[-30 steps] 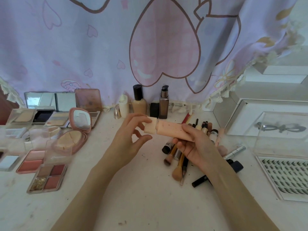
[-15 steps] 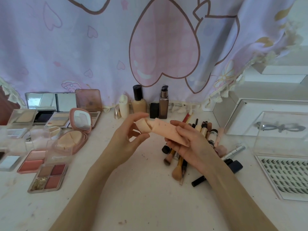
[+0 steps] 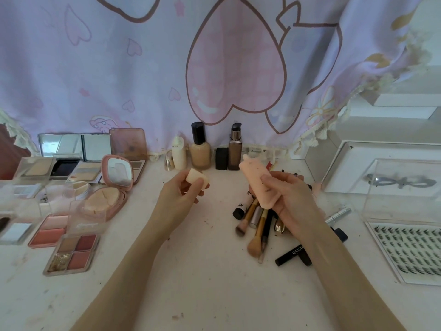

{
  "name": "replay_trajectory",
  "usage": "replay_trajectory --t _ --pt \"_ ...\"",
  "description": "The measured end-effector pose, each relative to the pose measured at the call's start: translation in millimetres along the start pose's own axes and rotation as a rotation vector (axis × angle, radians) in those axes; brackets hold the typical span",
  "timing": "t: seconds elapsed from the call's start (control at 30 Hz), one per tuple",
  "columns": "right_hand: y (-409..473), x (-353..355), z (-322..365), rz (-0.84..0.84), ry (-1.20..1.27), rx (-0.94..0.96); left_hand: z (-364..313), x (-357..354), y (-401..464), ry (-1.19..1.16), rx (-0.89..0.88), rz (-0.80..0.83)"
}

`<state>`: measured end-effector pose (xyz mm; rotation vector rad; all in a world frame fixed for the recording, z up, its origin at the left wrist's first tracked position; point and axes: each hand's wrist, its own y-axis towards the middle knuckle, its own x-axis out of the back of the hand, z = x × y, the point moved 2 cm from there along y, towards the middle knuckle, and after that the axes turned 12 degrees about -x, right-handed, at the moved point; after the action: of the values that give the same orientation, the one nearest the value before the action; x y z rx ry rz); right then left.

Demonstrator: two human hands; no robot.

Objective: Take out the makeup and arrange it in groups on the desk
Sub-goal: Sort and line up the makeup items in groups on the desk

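Cap (image 3: 197,178) now off the tube (image 3: 259,185).

Your white desk (image 3: 210,271) is stained and speckled. At far left lie open palettes (image 3: 71,255) and a pink mirror compact (image 3: 112,187). Bottles (image 3: 200,149) stand along the far edge. Right of centre sits a pile of brushes (image 3: 256,225), with a lash tray (image 3: 410,252) at right.
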<state>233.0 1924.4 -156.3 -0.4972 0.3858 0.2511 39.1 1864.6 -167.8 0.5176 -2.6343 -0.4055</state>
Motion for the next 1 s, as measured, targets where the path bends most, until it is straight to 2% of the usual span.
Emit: replay_trajectory --t 0.2,0.3,0.57,0.77,1.0 --pt "18.6 -0.6 15.1 -0.191 -0.235 0.031 4.7 -20.3 14.1 0.101 0.194 0.034" --pt "33.1 -12.6 23.0 -0.218 -0.394 0.032 0.8 -37.2 29.1 0.137 0.181 0.030" --pt "63.7 -24.8 17.3 -0.338 -0.609 0.020 11.4 -67.3 33.6 0.176 0.099 -0.069" --pt "63.1 -25.5 17.7 -0.401 -0.802 0.132 20.9 -52.8 34.7 0.229 0.080 -0.101" --pt "54.9 -25.7 12.3 -0.401 -1.204 0.250 20.9 -57.5 35.4 0.441 0.029 -0.090"
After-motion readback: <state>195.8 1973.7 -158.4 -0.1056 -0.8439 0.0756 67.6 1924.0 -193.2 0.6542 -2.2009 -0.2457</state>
